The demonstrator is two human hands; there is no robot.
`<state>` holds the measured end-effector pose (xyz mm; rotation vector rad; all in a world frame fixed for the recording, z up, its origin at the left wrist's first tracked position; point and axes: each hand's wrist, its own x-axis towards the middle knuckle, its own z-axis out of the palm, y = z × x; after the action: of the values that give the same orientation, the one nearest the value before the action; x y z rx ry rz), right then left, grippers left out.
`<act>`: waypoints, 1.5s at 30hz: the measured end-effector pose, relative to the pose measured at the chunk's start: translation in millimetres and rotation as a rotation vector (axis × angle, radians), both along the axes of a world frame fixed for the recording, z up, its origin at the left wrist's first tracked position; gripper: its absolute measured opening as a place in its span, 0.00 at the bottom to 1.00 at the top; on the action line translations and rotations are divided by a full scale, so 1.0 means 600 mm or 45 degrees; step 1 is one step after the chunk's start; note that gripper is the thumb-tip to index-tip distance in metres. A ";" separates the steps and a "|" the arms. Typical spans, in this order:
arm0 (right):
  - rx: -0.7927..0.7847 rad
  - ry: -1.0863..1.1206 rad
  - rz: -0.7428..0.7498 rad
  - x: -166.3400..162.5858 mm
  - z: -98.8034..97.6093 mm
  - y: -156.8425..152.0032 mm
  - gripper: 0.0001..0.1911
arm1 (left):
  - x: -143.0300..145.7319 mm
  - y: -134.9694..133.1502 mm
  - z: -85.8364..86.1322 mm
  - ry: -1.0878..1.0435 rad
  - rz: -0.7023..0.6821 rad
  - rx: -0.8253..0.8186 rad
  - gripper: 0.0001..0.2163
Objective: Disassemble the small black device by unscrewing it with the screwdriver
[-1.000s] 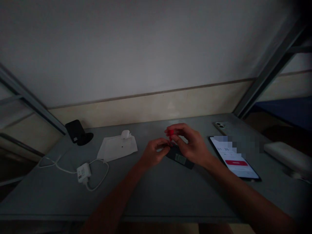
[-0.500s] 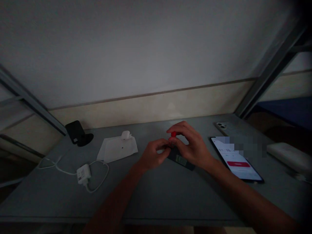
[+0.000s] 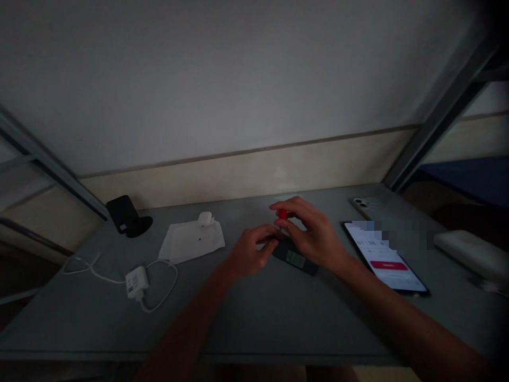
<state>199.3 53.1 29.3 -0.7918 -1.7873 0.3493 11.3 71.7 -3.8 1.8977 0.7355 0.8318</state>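
**Spotter:** Start from your end. What do you see?

**Operator:** My two forearms come in over the near edge of the table (image 3: 270, 318). My left hand (image 3: 248, 254) is half curled. Its fingers (image 3: 267, 233) rest against the left end of a dark flat device (image 3: 297, 258) lying on the table. In this dim light I cannot tell whether they grip it or only steady it. My right hand (image 3: 316, 239) sits over the device with its fingers (image 3: 295, 203) pinched round a small red piece (image 3: 282, 214), which is held just above the device's far left corner.

**Spotter:** How would you handle that well?

**Operator:** It looks like fine work to me. I'd press the device flat with the left hand so it can't slide. I'd hold the red piece by its sides with a light pinch and move it straight, not at a slant. With so little light, I'd go slowly and trust touch.

**Spotter:** And around the fingers?

**Operator:** Near them on the right, a lit phone (image 3: 384, 257) lies face up. Beyond it is a second phone (image 3: 362, 203), face down, and a white box (image 3: 465, 249) sits well off to the right. To the left there's a white charger (image 3: 136, 281) with its cable, then a white sheet (image 3: 191, 241) with a small white case (image 3: 205, 218) at its far edge. Farthest left, a black stand (image 3: 127, 216) sits by the wall (image 3: 238, 79).
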 end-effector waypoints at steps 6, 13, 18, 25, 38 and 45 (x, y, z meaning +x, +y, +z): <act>-0.240 0.104 0.108 -0.010 0.005 -0.009 0.10 | 0.003 0.001 -0.007 0.027 0.052 0.124 0.09; -0.234 0.081 0.187 -0.011 0.007 -0.008 0.10 | 0.008 -0.002 -0.004 0.054 0.056 0.175 0.11; -0.043 0.083 0.017 -0.012 0.011 -0.006 0.09 | 0.009 -0.004 0.003 0.087 0.047 0.192 0.07; -0.192 0.148 0.139 -0.012 0.008 -0.017 0.10 | 0.008 -0.011 0.016 0.210 0.028 0.217 0.13; -0.154 0.355 0.087 -0.015 0.006 -0.018 0.08 | 0.009 -0.023 0.031 0.316 0.088 0.190 0.07; -0.105 0.451 -0.027 -0.019 0.000 -0.016 0.07 | -0.002 -0.026 0.050 0.490 0.108 0.317 0.08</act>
<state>188.0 43.2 29.5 -0.7540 -1.4392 0.5184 9.9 56.1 26.0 2.2997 0.9868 0.6368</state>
